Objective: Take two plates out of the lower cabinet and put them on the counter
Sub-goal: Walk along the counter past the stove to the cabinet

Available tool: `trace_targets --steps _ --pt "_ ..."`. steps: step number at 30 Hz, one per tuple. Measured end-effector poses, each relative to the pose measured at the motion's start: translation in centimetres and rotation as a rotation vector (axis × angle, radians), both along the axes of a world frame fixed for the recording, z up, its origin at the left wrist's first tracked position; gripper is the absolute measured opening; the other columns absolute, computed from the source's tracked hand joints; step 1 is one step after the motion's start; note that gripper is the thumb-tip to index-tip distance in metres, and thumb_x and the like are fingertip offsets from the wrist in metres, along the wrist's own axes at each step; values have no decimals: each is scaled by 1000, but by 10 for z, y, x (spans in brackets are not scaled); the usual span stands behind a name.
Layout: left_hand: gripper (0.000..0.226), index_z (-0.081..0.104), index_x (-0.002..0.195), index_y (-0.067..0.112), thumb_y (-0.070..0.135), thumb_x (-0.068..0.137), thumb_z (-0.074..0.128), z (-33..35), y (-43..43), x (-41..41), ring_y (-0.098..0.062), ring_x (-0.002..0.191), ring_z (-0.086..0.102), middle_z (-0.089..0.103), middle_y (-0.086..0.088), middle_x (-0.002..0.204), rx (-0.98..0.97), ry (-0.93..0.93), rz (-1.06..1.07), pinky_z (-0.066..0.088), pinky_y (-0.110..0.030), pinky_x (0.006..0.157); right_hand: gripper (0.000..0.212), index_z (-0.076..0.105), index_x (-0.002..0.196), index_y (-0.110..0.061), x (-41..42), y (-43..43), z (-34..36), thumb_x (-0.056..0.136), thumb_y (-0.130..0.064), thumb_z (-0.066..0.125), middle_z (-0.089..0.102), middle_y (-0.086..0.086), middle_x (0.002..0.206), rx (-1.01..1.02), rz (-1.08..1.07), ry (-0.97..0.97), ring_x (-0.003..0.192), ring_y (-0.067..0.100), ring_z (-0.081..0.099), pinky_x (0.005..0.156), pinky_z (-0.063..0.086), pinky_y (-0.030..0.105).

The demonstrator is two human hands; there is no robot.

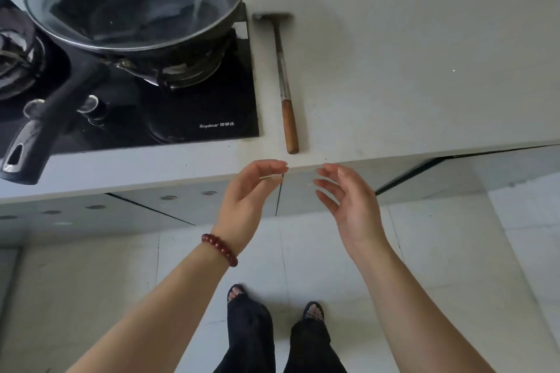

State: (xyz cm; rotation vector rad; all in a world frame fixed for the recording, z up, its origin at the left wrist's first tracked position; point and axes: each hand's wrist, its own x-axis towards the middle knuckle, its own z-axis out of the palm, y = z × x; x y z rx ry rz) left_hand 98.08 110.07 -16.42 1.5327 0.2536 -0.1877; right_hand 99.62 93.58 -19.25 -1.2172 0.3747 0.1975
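Plates are not seen; presumably they lie behind the shut lower cabinet doors (pixel 303 191). Left hand (pixel 242 206) and right hand (pixel 351 206) are held spread and empty. Stiff, breakable, probably slippery ware is expected; rims should be gripped. Beyond lies the counter (pixel 424 70).

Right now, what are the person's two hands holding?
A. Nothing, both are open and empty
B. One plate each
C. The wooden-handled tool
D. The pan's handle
A: the left hand and right hand hover open and empty at the counter edge, above the closed cabinet doors; no plate is in view.
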Motion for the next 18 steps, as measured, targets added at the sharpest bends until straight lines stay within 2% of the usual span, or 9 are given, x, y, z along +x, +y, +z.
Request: trace_targets --steps 3,6,10,13,18 --pt "24 67 97 24 28 80 51 -16 -5 -3 -12 104 62 70 6 108 -20 30 69 45 -31 93 22 71 86 -24 1 -2 -18 84 -31 50 71 2 103 25 2 8 97 19 66 79 49 29" --pt "23 68 93 29 31 81 48 -36 -14 -7 -10 103 64 71 9 105 -27 47 148 45 -35 95 28 68 95 -20 2 -2 -41 91 -29 42 70 2 110 56 45 22 102 19 65 85 48 32" --pt "24 68 93 28 33 81 48 -63 -29 -9 -10 103 64 71 8 105 -50 67 239 46 -38 96 33 65 104 -17 2 -3 -71 90 -32 39 68 1 115 93 114 53 107 19 63 93 46 35" --pt "26 69 94 28 34 82 46 -82 -37 -8 -11 103 64 71 8 107 -88 96 280 45 -40 97 32 64 105 -18 3 -8 -90 92 -33 39 69 -1 114 104 125 88 106 18 63 93 46 35" --pt "37 67 105 29 44 83 41 -106 -43 -6 -10 106 63 70 8 111 -150 176 308 45 -40 98 34 58 117 -17 13 -11 -114 93 -34 41 68 -1 115 128 86 171 105 17 64 88 48 33"
